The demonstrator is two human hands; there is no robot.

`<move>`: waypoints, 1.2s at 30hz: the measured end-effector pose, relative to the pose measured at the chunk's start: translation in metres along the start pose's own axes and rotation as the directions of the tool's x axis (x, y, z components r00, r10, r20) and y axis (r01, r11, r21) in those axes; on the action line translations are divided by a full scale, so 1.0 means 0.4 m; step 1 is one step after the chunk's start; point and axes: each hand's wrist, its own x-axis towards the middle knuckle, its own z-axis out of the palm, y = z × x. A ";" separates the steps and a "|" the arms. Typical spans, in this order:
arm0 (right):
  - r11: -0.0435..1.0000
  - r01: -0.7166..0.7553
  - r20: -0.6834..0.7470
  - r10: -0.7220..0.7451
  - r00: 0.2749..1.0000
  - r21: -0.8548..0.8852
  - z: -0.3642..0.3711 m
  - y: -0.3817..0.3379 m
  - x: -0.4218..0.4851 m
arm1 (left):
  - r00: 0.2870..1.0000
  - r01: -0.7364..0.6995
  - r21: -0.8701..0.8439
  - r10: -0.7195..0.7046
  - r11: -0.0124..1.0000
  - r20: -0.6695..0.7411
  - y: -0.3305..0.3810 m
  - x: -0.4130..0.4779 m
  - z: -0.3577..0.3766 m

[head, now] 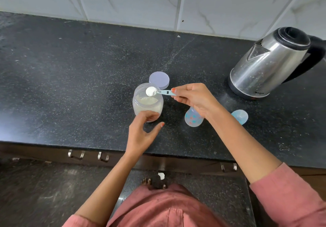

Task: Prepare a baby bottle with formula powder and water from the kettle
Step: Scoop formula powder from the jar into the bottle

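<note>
A clear plastic jar (147, 103) of pale formula powder stands open on the dark counter. My right hand (194, 99) pinches the handle of a light blue scoop (158, 91), whose bowl is heaped with white powder over the jar's mouth. My left hand (142, 133) hovers at the jar's near side with fingers loosely spread, fingertips close to or touching its base. The baby bottle (192, 119), clear with coloured dots, stands uncapped right of the jar, partly hidden by my right wrist. The steel kettle (269, 62) sits at the far right.
The jar's lilac lid (159, 80) lies flat just behind the jar. A light blue bottle cap (240, 116) lies to the right of the bottle. The counter's front edge (105, 147) runs above the drawer handles. A tiled wall stands at the back.
</note>
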 end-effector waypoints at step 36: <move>0.996 -0.082 0.151 0.086 0.985 -0.033 -0.048 -0.077 0.029 | 0.908 0.255 -0.051 -0.221 0.966 0.356 0.070 0.047 0.192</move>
